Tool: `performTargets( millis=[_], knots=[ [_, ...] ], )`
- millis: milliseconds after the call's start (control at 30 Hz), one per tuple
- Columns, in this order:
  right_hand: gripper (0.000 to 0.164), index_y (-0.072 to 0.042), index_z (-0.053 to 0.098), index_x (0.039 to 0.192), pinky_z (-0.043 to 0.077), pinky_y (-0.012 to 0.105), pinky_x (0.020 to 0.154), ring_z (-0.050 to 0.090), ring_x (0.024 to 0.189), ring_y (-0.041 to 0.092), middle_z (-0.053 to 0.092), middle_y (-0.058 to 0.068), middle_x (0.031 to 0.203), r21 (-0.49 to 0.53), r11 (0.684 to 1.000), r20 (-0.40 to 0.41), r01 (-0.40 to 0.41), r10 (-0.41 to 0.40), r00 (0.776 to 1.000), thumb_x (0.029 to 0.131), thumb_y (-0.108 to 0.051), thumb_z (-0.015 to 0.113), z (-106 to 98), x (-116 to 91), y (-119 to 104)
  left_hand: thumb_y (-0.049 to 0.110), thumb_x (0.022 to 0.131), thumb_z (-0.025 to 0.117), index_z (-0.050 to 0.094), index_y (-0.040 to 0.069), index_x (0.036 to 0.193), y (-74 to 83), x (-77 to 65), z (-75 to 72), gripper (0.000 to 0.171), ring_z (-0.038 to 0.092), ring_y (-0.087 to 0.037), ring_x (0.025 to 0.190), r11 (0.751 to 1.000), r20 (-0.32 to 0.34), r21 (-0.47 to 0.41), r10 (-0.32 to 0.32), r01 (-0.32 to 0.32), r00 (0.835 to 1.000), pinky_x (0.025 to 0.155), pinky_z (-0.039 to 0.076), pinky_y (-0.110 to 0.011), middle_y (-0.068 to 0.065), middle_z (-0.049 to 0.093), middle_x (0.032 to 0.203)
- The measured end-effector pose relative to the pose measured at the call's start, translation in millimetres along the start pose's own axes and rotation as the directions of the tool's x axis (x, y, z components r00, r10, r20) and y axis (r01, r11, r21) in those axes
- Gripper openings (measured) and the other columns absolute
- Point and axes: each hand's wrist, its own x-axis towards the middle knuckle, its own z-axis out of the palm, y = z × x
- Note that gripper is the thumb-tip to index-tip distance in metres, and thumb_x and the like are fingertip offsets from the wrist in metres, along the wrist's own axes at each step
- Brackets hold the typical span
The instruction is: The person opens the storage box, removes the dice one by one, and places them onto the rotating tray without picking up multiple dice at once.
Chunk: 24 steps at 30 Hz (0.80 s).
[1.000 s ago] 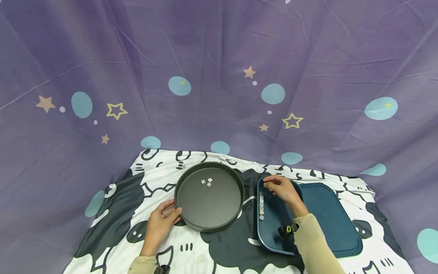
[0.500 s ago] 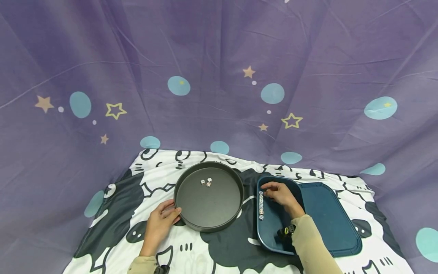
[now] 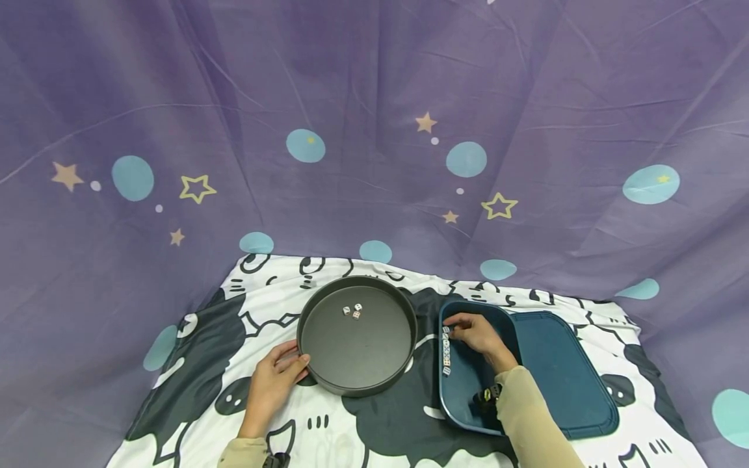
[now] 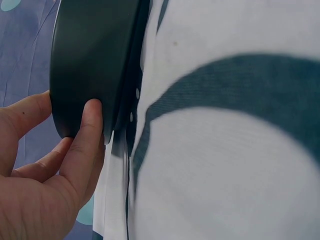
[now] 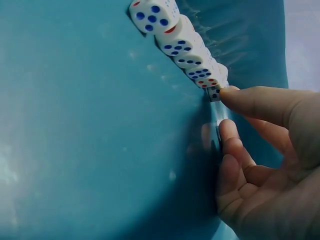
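My left hand (image 3: 274, 383) grips the near-left rim of a round dark grey pan (image 3: 363, 364), thumb at the rim and fingers (image 4: 82, 145) against the outer wall. Three white dice (image 3: 357, 314) lie inside the pan, towards its far side. My right hand (image 3: 476, 331) reaches into a blue rectangular tub (image 3: 468, 419). There a row of several white dice (image 3: 446, 354) with blue and red pips lines the left wall. In the right wrist view, my thumb and a finger mostly hidden behind it pinch the end die (image 5: 214, 93), which the thumb partly covers.
A flat blue lid-like panel (image 3: 567, 377) lies to the right of the tub, partly behind the right forearm. Black-and-white patterned cloth (image 3: 328, 429) covers the table. A purple curtain (image 3: 374, 97) with stars and blue spots hangs behind.
My right hand has come down and towards me, from the tub's far-left corner to the far end of the dice row. The left hand and pan have stayed in place.
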Motion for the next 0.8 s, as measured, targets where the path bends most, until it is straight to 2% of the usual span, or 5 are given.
performTargets(
  millis=[133, 367, 600, 800],
  knots=[
    [0.024, 0.004, 0.074, 0.106, 0.034, 0.020, 0.052, 0.046, 0.061, 0.011, 0.058, 0.000, 0.070, 0.000, 1.000, -0.009, -0.006, 0.006, 1.000, 0.082, 0.008, 0.073, 1.3, 0.9, 1.4, 0.007, 0.091, 0.074, 0.055, -0.002, 0.136, 0.2, 0.1, 0.3, 0.049, 0.068, -0.012, 0.101, 1.000, 0.000, -0.003, -0.003, 0.003, 1.000, 0.082, 0.061, -0.026, -0.025, 0.058, 0.133],
    [0.021, 0.004, 0.074, 0.102, 0.040, 0.022, 0.055, 0.051, 0.064, 0.014, 0.060, 0.002, 0.070, -0.017, 1.000, -0.031, 0.000, -0.001, 1.000, 0.082, 0.009, 0.071, 3.1, 1.2, 1.8, 0.007, 0.091, 0.074, 0.055, -0.002, 0.136, 1.2, -0.3, 0.5, 0.049, 0.068, -0.016, 0.103, 1.000, -0.004, 0.004, -0.001, 0.001, 1.000, 0.082, 0.061, -0.026, -0.025, 0.058, 0.133],
    [0.022, 0.006, 0.073, 0.101, 0.046, 0.023, 0.059, 0.060, 0.072, 0.015, 0.071, 0.011, 0.085, 0.015, 1.000, -0.036, 0.016, -0.015, 0.999, 0.082, 0.013, 0.064, 2.3, 0.4, 1.4, 0.007, 0.091, 0.074, 0.055, -0.002, 0.136, 1.2, -0.5, 0.4, 0.049, 0.068, -0.019, 0.106, 1.000, -0.004, 0.007, -0.002, 0.002, 1.000, 0.082, 0.061, -0.026, -0.025, 0.058, 0.133],
    [0.022, 0.008, 0.071, 0.104, 0.040, 0.022, 0.051, 0.055, 0.067, 0.013, 0.071, 0.012, 0.086, 0.062, 0.998, -0.022, 0.006, -0.005, 1.000, 0.084, 0.011, 0.062, -2.7, -0.7, -1.5, 0.007, 0.092, 0.074, 0.055, -0.002, 0.137, 0.7, -0.1, 0.1, 0.050, 0.068, -0.018, 0.105, 1.000, -0.003, 0.001, -0.006, 0.006, 1.000, 0.082, 0.061, -0.025, -0.025, 0.058, 0.134]
  ],
)
